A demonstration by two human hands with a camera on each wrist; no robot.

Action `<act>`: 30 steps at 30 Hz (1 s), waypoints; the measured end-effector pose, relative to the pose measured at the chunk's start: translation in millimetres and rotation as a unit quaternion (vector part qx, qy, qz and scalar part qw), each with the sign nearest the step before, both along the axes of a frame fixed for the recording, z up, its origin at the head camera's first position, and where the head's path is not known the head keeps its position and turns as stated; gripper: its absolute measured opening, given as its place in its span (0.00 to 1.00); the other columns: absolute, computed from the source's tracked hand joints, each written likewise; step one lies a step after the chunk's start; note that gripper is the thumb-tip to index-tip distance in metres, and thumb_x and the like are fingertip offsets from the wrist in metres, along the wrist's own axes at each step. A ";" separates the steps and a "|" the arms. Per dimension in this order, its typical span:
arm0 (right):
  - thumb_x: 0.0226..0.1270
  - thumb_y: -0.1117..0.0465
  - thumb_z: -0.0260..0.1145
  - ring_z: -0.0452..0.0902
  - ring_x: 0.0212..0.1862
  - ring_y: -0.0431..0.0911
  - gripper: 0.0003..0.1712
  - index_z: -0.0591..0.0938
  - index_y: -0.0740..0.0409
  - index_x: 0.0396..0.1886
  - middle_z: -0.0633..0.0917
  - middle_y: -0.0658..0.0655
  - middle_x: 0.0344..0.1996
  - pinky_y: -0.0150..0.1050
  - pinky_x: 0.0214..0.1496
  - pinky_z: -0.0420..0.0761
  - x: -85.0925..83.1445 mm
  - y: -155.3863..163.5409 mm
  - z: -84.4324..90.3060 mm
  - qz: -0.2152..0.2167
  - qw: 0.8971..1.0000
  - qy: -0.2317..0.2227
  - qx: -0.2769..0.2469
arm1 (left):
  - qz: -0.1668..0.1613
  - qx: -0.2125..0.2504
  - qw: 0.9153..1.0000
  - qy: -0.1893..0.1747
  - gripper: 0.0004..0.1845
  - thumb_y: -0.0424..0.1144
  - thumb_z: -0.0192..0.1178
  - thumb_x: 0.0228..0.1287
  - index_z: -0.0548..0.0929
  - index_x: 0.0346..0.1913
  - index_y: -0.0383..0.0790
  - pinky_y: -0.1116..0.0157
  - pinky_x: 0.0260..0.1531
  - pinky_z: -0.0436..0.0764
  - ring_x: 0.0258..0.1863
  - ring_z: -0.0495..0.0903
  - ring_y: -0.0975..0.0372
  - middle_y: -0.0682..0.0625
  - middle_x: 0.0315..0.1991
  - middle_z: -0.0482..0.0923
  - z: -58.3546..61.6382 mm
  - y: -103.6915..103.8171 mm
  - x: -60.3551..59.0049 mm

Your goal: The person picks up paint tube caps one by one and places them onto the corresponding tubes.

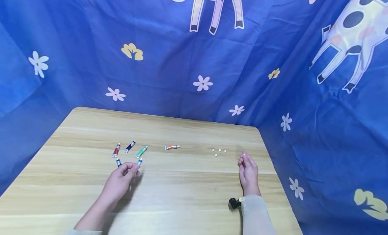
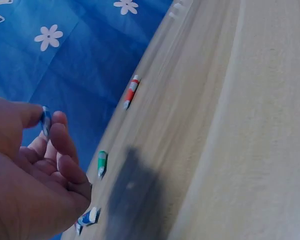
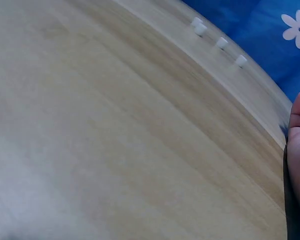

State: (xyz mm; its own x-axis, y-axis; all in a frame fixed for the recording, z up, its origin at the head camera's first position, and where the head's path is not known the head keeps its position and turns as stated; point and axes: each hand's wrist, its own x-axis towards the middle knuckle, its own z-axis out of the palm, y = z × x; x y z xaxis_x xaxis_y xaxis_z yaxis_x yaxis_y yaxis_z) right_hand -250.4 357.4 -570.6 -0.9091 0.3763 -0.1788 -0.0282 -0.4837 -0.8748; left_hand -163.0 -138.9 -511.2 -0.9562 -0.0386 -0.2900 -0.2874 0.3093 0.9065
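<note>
My left hand (image 1: 119,181) pinches a small blue paint tube (image 1: 139,162) between thumb and fingertips; the left wrist view shows the same tube (image 2: 46,121) raised off the table. Close by that hand lie a red paint tube (image 1: 116,150), a dark blue one (image 1: 129,146), a green one (image 1: 141,152) and another blue one (image 1: 118,163), partly hidden by the hand. At the right, my right hand (image 1: 249,171) has its thumb and fingertips close together; I cannot tell whether the pale spot there is a held thing. Several small white caps (image 1: 219,150) lie left of it.
An orange-red paint tube (image 1: 172,147) lies between the tube group and the caps. The wooden table (image 1: 182,201) is backed by a blue patterned cloth (image 1: 169,80), which also hangs along its sides. A black device (image 1: 234,203) sits at the right wrist.
</note>
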 end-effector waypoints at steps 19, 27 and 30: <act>0.83 0.71 0.60 0.76 0.40 0.39 0.20 0.75 0.64 0.70 0.83 0.53 0.40 0.28 0.45 0.80 25.5 -16.4 9.3 -0.049 0.983 0.015 -0.174 | 0.030 0.090 0.994 -0.057 0.24 0.57 0.56 0.84 0.80 0.65 0.42 0.67 0.24 0.74 0.36 0.75 0.65 0.59 0.40 0.80 -1.2 -7.9 7.5; 0.82 0.71 0.60 0.79 0.37 0.39 0.07 0.80 0.58 0.52 0.85 0.50 0.38 0.29 0.45 0.81 37.0 -43.2 12.7 -0.025 0.984 0.036 -0.173 | 0.023 0.112 0.993 -0.030 0.24 0.50 0.52 0.88 0.75 0.71 0.34 0.69 0.42 0.82 0.38 0.78 0.67 0.58 0.45 0.80 7.8 1.6 8.7; 0.82 0.70 0.61 0.80 0.37 0.39 0.07 0.81 0.60 0.53 0.86 0.51 0.36 0.29 0.45 0.82 39.7 -55.8 14.8 -0.017 0.986 0.036 -0.163 | 0.019 0.119 0.992 -0.030 0.22 0.43 0.50 0.89 0.74 0.72 0.33 0.69 0.44 0.83 0.39 0.79 0.67 0.58 0.46 0.80 11.3 7.9 9.6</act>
